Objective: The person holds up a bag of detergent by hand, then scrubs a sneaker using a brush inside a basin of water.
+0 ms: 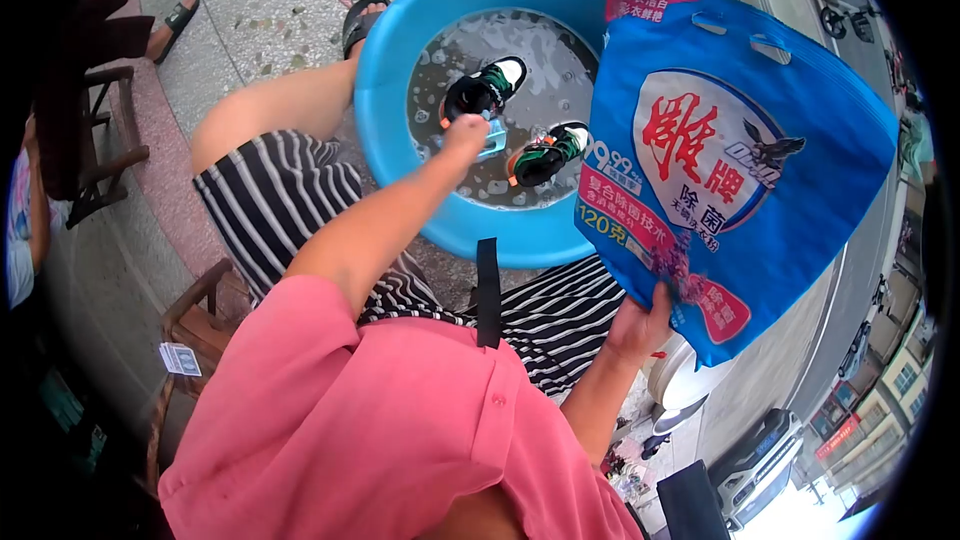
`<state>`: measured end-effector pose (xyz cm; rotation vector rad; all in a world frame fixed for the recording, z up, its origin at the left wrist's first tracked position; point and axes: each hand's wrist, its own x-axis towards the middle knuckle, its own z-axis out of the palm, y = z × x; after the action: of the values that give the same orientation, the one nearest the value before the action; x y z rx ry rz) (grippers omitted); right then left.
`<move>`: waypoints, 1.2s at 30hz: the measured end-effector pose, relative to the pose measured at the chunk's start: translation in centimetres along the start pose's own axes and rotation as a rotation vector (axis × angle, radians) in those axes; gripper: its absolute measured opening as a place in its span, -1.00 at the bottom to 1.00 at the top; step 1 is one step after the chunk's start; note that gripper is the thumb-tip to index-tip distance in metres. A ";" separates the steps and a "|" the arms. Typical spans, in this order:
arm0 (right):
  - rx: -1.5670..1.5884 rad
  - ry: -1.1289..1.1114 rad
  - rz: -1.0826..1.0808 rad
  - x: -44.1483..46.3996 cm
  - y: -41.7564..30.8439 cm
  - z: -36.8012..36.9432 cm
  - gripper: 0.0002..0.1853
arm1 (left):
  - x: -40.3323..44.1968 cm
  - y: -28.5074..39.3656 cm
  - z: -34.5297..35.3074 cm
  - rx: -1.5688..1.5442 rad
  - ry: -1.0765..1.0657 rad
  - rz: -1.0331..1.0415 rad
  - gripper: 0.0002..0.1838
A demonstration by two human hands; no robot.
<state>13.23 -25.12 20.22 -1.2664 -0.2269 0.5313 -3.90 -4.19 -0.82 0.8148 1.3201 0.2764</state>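
A blue bag of washing powder (640, 130) with a white and pink label stands up at the right, its cut-out handle at the top. My right hand (642, 325) grips its lower edge, the thumb on the front. Over a blue plastic basin (385, 70), my left hand (466, 140) is closed around a small light-blue plastic thing (494, 137), whose kind I cannot make out. Two black, white and green sneakers lie in the murky, sudsy water: one sneaker (490, 85) just beyond my left hand, the other sneaker (550, 154) nearer the bag.
A wooden chair (205, 315) is at the left, with a small printed packet (180, 358) by it. Another person's sandalled feet (172, 25) show at upper left. White tubs (680, 375) stand below the bag, and a parked car (760, 465) is at lower right.
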 end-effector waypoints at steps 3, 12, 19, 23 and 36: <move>0.049 0.034 0.023 -1.0 0.1 -0.4 -0.32 | 1.5 0.7 -0.2 -0.204 0.259 -0.034 -0.61; 0.027 0.055 -0.012 -1.2 0.5 -0.7 -0.32 | 5.7 3.7 -0.2 -0.203 0.253 -0.283 -0.51; 0.001 0.074 -0.004 -1.6 -0.1 0.3 -0.32 | 8.7 2.7 -0.8 -0.548 0.119 -0.320 -0.65; 0.022 0.061 0.003 -1.7 -0.1 0.2 -0.33 | 10.3 0.8 -1.5 -0.596 0.127 -0.320 -0.73; 0.084 0.036 -0.031 -1.8 0.7 0.5 -0.30 | 2.2 5.1 -3.2 -1.019 -0.207 0.012 -0.78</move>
<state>11.30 -25.48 19.97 -1.1877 -0.1916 0.4862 -4.96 1.92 0.86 -0.0205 0.8065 0.7689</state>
